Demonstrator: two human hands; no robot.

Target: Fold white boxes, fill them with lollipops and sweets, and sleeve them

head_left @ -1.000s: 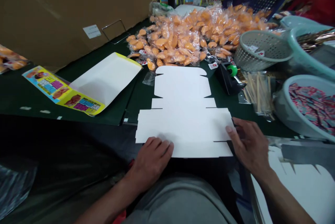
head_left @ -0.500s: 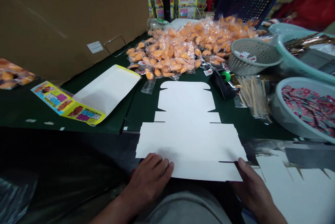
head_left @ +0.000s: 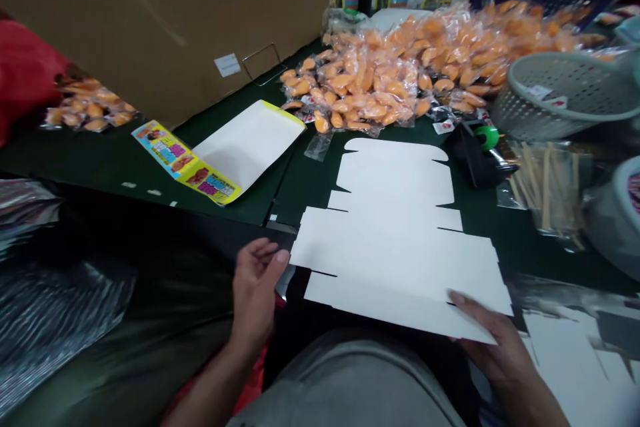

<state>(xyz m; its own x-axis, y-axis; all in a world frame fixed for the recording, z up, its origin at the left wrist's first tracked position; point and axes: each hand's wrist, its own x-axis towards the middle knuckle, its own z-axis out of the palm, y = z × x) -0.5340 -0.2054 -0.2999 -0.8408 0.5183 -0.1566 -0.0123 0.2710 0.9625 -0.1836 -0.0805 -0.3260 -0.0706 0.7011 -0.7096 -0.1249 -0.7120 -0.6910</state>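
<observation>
A flat white die-cut card (head_left: 395,234) lies blank side up, its upper part on the dark green table and its lower edge over my lap. My right hand (head_left: 495,334) grips its lower right edge, thumb on top and fingers underneath. At the card's left edge is my left hand (head_left: 260,280), its fingers curled and its thumb tip close to the corner; whether it pinches the card is unclear. Left of the card sits a partly folded tray (head_left: 245,140) with a white inside and a yellow printed edge.
Wrapped orange pieces (head_left: 380,80) are heaped behind the card. To the right are a black tape dispenser (head_left: 475,154), bagged wooden sticks (head_left: 547,180), a grey basket (head_left: 560,104) and more white cards (head_left: 575,354). A large cardboard box (head_left: 165,20) stands at back left.
My left hand has moved from the card's lower edge to its left edge and turned. The card is tilted slightly, and the view has swung left.
</observation>
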